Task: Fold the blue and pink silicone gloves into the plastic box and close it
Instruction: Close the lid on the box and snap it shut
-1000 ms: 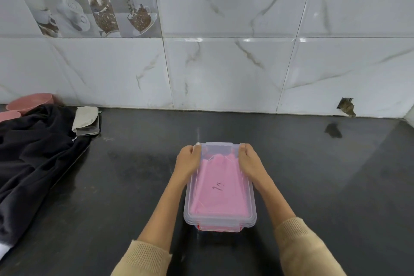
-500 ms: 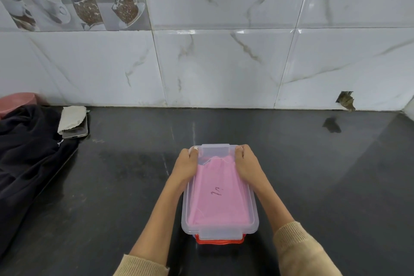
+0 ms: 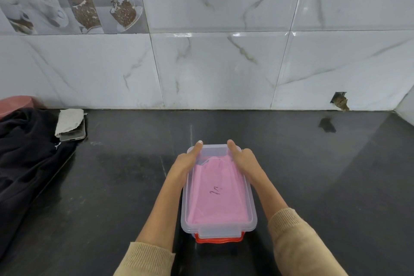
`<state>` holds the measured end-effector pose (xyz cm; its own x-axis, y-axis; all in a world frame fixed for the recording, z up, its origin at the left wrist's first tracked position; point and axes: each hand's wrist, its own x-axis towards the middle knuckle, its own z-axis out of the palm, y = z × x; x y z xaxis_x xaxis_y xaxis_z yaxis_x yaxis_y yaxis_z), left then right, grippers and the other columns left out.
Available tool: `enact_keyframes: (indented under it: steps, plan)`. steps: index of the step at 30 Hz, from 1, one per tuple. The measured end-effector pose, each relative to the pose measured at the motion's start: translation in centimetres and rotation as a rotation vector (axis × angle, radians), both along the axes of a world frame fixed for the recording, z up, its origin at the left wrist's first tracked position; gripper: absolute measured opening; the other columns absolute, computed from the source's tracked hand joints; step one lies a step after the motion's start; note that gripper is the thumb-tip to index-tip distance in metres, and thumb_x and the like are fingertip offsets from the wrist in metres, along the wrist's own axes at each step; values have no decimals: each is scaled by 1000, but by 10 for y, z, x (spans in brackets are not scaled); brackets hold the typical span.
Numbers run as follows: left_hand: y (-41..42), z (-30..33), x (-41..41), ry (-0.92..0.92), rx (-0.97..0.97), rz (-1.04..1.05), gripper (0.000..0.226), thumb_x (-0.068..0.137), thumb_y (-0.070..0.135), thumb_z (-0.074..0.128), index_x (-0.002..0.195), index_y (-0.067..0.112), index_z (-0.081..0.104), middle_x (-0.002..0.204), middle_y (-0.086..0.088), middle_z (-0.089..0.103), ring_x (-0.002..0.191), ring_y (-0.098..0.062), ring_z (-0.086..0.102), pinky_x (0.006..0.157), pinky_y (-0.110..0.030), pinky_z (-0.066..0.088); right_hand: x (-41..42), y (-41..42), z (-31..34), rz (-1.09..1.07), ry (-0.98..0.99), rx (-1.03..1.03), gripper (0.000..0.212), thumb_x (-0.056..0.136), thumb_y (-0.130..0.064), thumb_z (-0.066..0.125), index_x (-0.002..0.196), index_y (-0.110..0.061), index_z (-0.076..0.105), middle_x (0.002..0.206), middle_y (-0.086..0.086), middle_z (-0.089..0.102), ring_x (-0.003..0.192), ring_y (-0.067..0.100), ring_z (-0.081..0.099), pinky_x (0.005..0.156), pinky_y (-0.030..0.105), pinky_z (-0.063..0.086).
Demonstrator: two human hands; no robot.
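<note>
Hands [image 3: 183,164] [image 3: 245,162] pressing lid [image 3: 218,226] edges, seemingly flat — counter [image 3: 313,186] around.

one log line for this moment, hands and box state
left hand pressing lid's far left corner | right hand pressing far right corner | lid on box | pink glove inside | box on counter

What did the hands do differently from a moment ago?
Both thumbs uncurled: the left hand and right hand now press flat on the far corners of the lid, thumbs pointing away, where they gripped its far end before. The plastic box stayed put on the counter, pink glove inside. The black cloth and phone did not move.
</note>
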<state>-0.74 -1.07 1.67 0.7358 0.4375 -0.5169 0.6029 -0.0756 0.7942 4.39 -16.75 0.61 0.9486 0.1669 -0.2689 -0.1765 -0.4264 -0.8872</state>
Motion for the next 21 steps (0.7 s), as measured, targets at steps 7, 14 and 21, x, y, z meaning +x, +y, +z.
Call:
enact_keyframes:
  steps: [7,14,21]
  plan:
    - [5,-11,2,-97,-108,24,68,84,63,49,125,10,58,128,-6,57,90,-15,50,85,-29,35,1,0,-3,12,-13,185,42,92,-44,48,66,-12,38,61,1,34,52,13,30,46,21,29]
    - [1,-9,0,-342,-83,81,33,92,36,56,105,7,66,93,-7,67,75,-15,61,58,-22,48,-2,1,-6,-13,-179,264,16,95,-33,51,90,-24,62,81,-14,63,70,-1,60,49,4,45]
    - [-2,-7,-3,-426,31,87,18,90,31,60,104,21,63,108,0,62,96,-18,60,78,-29,54,1,2,-10,-50,-182,271,36,92,-35,55,121,-15,61,109,-8,59,95,5,54,74,12,43]
